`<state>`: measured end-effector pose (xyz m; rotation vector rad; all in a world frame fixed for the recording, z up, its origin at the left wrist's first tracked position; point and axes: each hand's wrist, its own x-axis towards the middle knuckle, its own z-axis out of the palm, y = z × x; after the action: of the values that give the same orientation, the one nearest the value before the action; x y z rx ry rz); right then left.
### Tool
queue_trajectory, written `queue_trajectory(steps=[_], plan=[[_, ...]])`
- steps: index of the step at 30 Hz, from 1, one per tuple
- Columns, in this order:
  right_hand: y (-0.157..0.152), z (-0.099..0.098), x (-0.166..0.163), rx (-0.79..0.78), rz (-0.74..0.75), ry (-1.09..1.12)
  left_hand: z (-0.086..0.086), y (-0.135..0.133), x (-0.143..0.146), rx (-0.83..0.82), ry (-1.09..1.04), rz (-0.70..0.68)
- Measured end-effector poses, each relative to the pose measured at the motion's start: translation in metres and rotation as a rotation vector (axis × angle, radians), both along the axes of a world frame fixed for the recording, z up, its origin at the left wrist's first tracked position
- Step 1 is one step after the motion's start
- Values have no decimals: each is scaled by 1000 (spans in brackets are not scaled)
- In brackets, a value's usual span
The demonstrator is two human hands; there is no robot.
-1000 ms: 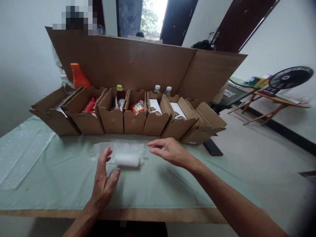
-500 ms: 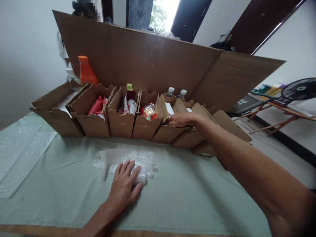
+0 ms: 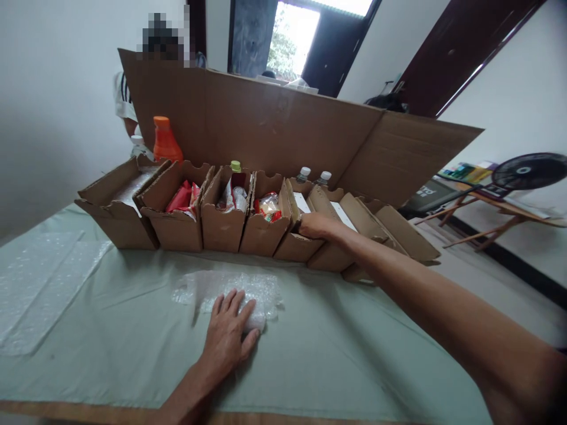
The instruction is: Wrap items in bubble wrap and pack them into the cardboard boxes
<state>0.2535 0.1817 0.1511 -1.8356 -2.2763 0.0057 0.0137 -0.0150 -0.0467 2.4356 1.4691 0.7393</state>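
Left hand (image 3: 228, 336): fingers (image 3: 231, 304) spread flat, palm down, pressing rolled end of bubble wrap (image 3: 268, 289), nothing gripped. Wrap lies on green-covered tabletop (image 3: 110, 330), near front of box row.

Right hand (image 3: 318, 225): arm stretched forward, fingers bent over front rim of cardboard box (image 3: 296, 247), fifth from left. Cannot tell whether they grip anything. White card (image 3: 302, 202) inside that box.

Beyond: orange bottle (image 3: 165, 140) at far left, tall cardboard sheet (image 3: 266, 130) behind the row, black fan (image 3: 527, 171) at right.
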Motion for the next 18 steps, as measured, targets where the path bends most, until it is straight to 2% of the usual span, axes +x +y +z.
queue_trajectory(steps=[3, 6, 8, 9, 11, 13, 15, 16, 18], plan=[[-24, 39, 0, 69, -192, -112, -1, 1, 0, -19, 1, -8], [-67, 87, 4, 264, -297, -155, -1, -1, 1, -29, -38, -5], [-103, 98, 5, 409, -297, -82, 4, -5, 0, 14, -131, 28], [-121, 92, 3, 462, -257, 35, 8, -7, -1, 67, -206, 54], [-151, 58, -3, 390, -108, 334, 20, -12, -3, 235, -368, 100], [-170, 13, -13, 61, 101, 497, 30, -16, -5, 396, -454, 101], [-174, -21, -22, -225, 230, 483, 32, -16, -5, 417, -383, 56], [-171, -27, -25, -289, 256, 463, 30, -15, -5, 370, -309, 30], [-153, -15, -29, -234, 247, 433, 22, -11, -3, 224, -164, -5]])
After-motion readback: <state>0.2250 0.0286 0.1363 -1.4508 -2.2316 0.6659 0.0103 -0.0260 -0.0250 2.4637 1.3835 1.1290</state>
